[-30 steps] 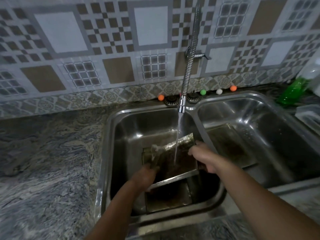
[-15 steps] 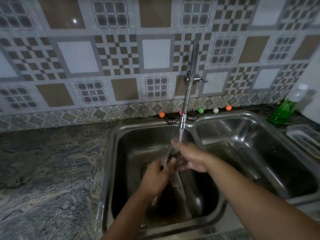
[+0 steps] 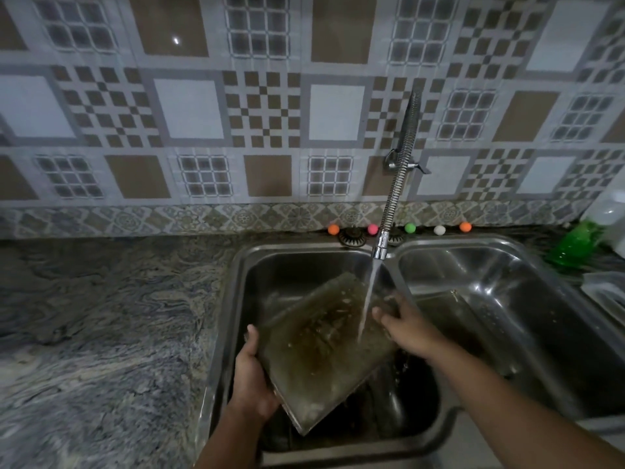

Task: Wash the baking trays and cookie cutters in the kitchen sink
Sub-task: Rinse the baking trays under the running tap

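A dark, wet baking tray (image 3: 321, 346) is held tilted over the left basin of the steel double sink (image 3: 233, 299). My left hand (image 3: 252, 377) grips its lower left edge. My right hand (image 3: 406, 330) holds its upper right edge. Water from the flexible faucet (image 3: 380, 248) runs onto the tray's face just left of my right hand. Another dark tray (image 3: 449, 313) lies in the right basin. No cookie cutters can be made out.
Marbled stone counter (image 3: 101, 333) spreads left of the sink. Small coloured balls (image 3: 410, 227) line the sink's back rim. A green dish-soap bottle (image 3: 575, 242) and a clear plastic container (image 3: 605, 292) stand at the right. Patterned tiles cover the wall behind.
The tray was turned edge-on under the tap half a second ago; its broad face now lies under the stream. My hands have spread to opposite edges. The camera has tilted upward.
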